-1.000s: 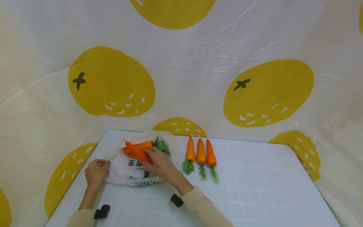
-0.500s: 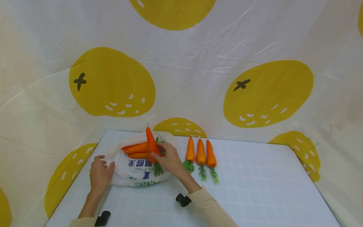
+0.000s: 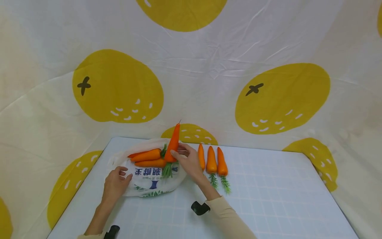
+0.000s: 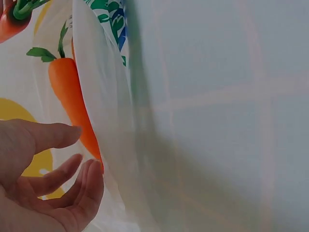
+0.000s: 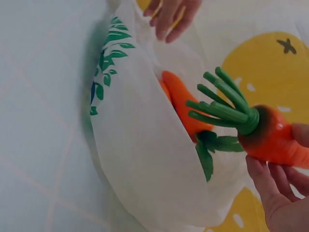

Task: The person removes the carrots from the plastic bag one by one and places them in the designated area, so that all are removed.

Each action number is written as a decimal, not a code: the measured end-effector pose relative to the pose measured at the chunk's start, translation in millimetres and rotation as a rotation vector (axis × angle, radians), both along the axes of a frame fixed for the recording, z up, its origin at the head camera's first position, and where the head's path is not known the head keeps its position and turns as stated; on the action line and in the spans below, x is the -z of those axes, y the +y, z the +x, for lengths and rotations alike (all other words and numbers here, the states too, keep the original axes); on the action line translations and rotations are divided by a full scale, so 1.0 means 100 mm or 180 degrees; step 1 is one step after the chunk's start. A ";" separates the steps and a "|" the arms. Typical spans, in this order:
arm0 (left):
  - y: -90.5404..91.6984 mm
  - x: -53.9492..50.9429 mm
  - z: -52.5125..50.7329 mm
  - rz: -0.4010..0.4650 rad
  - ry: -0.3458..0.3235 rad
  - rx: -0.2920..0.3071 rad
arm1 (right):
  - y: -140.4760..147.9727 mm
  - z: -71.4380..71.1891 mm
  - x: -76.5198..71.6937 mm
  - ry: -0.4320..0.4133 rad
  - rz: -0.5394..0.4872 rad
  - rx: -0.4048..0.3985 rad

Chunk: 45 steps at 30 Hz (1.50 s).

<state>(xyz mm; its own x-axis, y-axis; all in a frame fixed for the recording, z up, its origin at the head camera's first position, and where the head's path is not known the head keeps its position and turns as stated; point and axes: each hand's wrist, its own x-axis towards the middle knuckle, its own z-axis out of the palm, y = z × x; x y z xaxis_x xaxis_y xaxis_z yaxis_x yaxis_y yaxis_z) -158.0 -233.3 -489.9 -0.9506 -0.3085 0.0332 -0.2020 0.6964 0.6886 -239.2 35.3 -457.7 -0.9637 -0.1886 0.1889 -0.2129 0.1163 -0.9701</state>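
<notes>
One held carrot [image 3: 172, 144] is pinched between the thumb and fingers of the right hand [image 3: 191, 162], close to its leafy end; it stands tilted, tip up, over the right part of the white bag [image 3: 134, 191], with its green stems [image 3: 167, 170] hanging below. The left hand [image 3: 116, 186] is at the left side of the bag; its fingers are loosely bent, thumb apart, and pinch nothing; whether they touch the bag cannot be told.

Hazard 1, rotation: the grip is at the leafy end, leaving the long tip unsupported; a slack pinch may let the carrot swing or slip.

Hazard 2, snagging: the stems hang near the leaves [image 5: 206, 166] of the grouped carrots [image 3: 146, 155] lying at the bag; a low sideways path may hook these and drag one along.

Hazard 3, bag shift: neither hand pinches the bag; its thin film probably slides or folds if brushed, disturbing the grouped carrots.

Hazard 4, collision: three loose carrots [image 3: 211, 159] lie side by side on the table [image 3: 268, 192]; the right hand partly covers the nearest; a wrist lowered without clearance may roll it into its neighbour.
</notes>
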 end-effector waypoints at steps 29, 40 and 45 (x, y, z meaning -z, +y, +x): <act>0.01 0.07 0.08 -0.0321 -0.0384 0.0701 | 0.81 -0.10 -0.11 -0.0827 -0.0714 0.0257; 0.01 0.06 0.08 -0.0336 -0.0386 0.0732 | 1.18 -0.13 -0.02 -0.0960 -0.0593 0.0419; 0.00 0.09 0.07 -0.0361 -0.0334 0.0754 | 1.35 -0.13 -0.01 -0.1011 -0.0568 0.0511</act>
